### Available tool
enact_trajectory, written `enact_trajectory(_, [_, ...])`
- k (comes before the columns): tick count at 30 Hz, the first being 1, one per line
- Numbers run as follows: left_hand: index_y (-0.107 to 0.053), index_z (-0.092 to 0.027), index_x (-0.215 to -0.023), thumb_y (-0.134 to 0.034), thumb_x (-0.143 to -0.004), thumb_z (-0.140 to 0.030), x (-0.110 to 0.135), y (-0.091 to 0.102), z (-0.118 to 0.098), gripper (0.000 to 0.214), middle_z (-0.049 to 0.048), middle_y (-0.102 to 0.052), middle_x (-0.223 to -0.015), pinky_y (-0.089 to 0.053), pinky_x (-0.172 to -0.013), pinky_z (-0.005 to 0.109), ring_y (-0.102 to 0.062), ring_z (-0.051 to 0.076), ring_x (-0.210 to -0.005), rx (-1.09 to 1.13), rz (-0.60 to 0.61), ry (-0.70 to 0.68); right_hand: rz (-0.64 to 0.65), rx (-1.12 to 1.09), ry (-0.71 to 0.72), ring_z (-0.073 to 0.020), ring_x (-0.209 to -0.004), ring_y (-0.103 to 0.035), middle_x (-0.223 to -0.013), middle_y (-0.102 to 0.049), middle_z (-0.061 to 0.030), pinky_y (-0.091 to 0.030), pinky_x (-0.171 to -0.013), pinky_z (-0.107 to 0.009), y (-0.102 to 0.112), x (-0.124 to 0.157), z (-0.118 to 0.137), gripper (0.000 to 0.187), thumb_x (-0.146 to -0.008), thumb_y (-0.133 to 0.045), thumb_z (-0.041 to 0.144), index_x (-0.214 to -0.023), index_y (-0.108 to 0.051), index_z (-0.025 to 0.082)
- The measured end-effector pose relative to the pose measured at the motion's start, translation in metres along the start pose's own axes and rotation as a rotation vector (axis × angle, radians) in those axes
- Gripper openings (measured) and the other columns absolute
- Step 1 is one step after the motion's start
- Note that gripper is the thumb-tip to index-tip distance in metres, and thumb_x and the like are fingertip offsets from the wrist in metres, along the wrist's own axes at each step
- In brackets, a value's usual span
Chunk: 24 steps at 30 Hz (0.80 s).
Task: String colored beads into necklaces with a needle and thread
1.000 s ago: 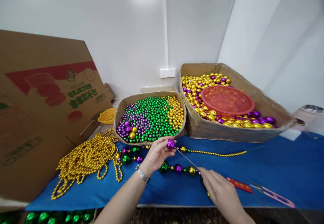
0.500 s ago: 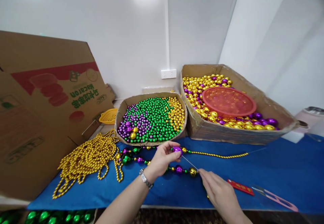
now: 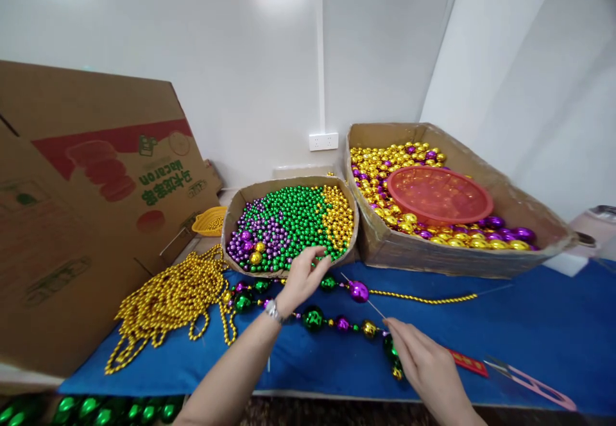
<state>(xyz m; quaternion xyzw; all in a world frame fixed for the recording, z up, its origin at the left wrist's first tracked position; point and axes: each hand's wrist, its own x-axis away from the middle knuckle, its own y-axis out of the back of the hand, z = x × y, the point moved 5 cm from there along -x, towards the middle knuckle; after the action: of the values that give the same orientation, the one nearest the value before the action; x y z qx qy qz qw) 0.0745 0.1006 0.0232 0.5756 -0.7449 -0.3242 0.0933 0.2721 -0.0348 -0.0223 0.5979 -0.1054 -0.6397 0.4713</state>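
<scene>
My right hand pinches a thin straight needle slanting up to the left. A large shiny purple bead sits on that needle, its tip poking out beyond. My left hand reaches over the front rim of the small bead box, thumb and fingers apart, by the small green beads. Nothing shows in it. Below lies a strand of mixed beads in green, purple and gold, running under my right hand. A string of small gold beads stretches to the right.
Gold bead chains are heaped at left beside a large carton. A bigger box holds gold and purple beads and a red basket. Pink-handled scissors and a red packet lie at right on the blue cloth.
My left hand has let go of the purple bead and moved up and left to the small bead box. The bead stays on the needle in my right hand.
</scene>
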Motion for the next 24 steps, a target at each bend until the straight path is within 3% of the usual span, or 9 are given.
enact_trajectory(2, [-0.058, -0.019, -0.111, -0.045, -0.090, -0.028, -0.024, 0.009, 0.011, 0.026, 0.0112, -0.060, -0.111, -0.043, -0.093, 0.038, -0.054, 0.024, -0.105, -0.322, -0.032, 0.004, 0.001, 0.022, -0.006, -0.0188, -0.077, -0.070, -0.090, -0.073, -0.0069, -0.057, -0.068, -0.028, 0.001, 0.000, -0.004, 0.034, -0.097, -0.035, 0.032, -0.101, -0.066, 0.019])
enact_trajectory(4, [-0.063, -0.017, -0.098, -0.049, -0.086, -0.019, -0.043, 0.008, 0.024, 0.018, 0.0137, -0.061, -0.105, -0.041, -0.093, 0.043, -0.050, 0.028, -0.109, -0.412, 0.011, 0.036, 0.000, 0.033, -0.002, -0.0186, -0.077, -0.070, -0.090, -0.073, -0.0068, -0.057, -0.068, -0.027, 0.000, 0.000, -0.006, 0.035, -0.097, -0.034, 0.032, -0.102, -0.066, 0.019])
enact_trajectory(8, [-0.064, -0.015, -0.082, -0.053, -0.080, -0.012, -0.059, 0.001, 0.040, 0.011, 0.0143, -0.063, -0.091, -0.043, -0.087, 0.043, -0.052, 0.029, -0.103, -0.363, 0.062, 0.072, -0.008, 0.053, 0.017, -0.0185, -0.080, -0.070, -0.092, -0.073, -0.0061, -0.057, -0.069, -0.027, -0.002, 0.002, -0.007, 0.031, -0.096, -0.036, 0.028, -0.101, -0.065, 0.019])
enact_trajectory(12, [-0.062, -0.016, -0.101, -0.049, -0.086, -0.024, -0.045, -0.002, 0.036, 0.022, 0.0097, -0.064, -0.093, -0.048, -0.079, 0.036, -0.059, 0.022, -0.091, -0.181, 0.060, 0.082, -0.003, 0.057, 0.018, -0.0181, -0.079, -0.070, -0.091, -0.073, -0.0063, -0.057, -0.069, -0.027, -0.002, 0.004, -0.007, 0.030, -0.096, -0.036, 0.026, -0.101, -0.065, 0.018])
enact_trajectory(15, [-0.056, -0.017, -0.114, -0.044, -0.090, -0.037, -0.021, -0.007, 0.026, 0.034, 0.0082, -0.066, -0.096, -0.050, -0.068, 0.028, -0.064, 0.016, -0.081, 0.218, 0.087, 0.117, 0.010, 0.042, 0.011, -0.0178, -0.078, -0.070, -0.091, -0.073, -0.0066, -0.056, -0.068, -0.026, 0.000, 0.002, -0.002, 0.031, -0.097, -0.035, 0.026, -0.102, -0.065, 0.018])
enact_trajectory(19, [-0.063, -0.016, -0.104, -0.067, -0.077, -0.036, 0.009, -0.021, 0.017, 0.034, 0.0080, -0.067, -0.089, -0.049, -0.065, 0.025, -0.063, 0.014, -0.074, 1.060, 0.140, 0.301, 0.013, 0.039, 0.007, -0.0176, -0.077, -0.070, -0.091, -0.073, -0.0061, -0.056, -0.068, -0.026, 0.001, 0.000, 0.004, 0.031, -0.097, -0.036, 0.024, -0.102, -0.065, 0.019])
enact_trajectory(24, [-0.067, -0.014, -0.098, -0.074, -0.072, -0.028, 0.021, -0.026, 0.011, 0.030, 0.0068, -0.066, -0.088, -0.049, -0.063, 0.023, -0.062, 0.013, -0.073, 1.173, 0.153, 0.336, 0.014, 0.059, 0.018, -0.0178, -0.078, -0.070, -0.091, -0.073, -0.0057, -0.055, -0.068, -0.027, 0.001, 0.000, 0.006, 0.031, -0.097, -0.035, 0.024, -0.103, -0.065, 0.018])
